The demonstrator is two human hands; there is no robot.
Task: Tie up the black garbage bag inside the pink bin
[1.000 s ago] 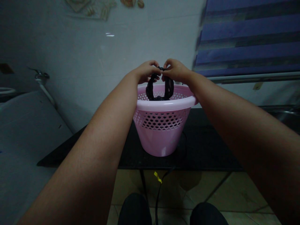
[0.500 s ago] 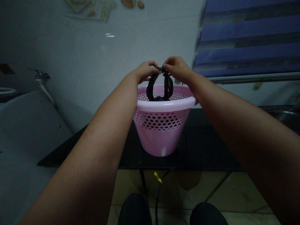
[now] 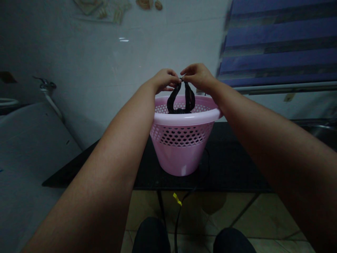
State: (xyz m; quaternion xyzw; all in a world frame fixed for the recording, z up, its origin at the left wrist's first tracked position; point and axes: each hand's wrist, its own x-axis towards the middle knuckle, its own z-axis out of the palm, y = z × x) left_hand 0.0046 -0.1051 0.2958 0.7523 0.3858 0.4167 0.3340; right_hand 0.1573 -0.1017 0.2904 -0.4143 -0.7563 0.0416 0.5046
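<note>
A pink plastic basket [image 3: 181, 158] with a perforated upper band stands upright on the black counter. Out of it rise the two twisted handles of a black plastic bag [image 3: 190, 96], meeting above the rim; the bag's body is hidden inside. My left hand [image 3: 165, 79] pinches one handle end between thumb and fingers. From the other side my right hand [image 3: 197, 74] pinches the other end, its fingertips close to the left ones, its index finger slightly raised. My forearms pass on either side of the basket.
The black counter [image 3: 231, 158] runs along a tiled wall, with a metal sink [image 3: 322, 131] at the right. A black cable [image 3: 177, 221] with a yellow tie hangs over the front edge. At left are a white appliance [image 3: 34, 147] and a tap [image 3: 46, 84]. A striped blind [image 3: 281, 45] hangs upper right.
The bag's handle ends have drawn closer together at the top, and the left loop has shifted slightly right. My right fingers have loosened a little. The basket has not moved.
</note>
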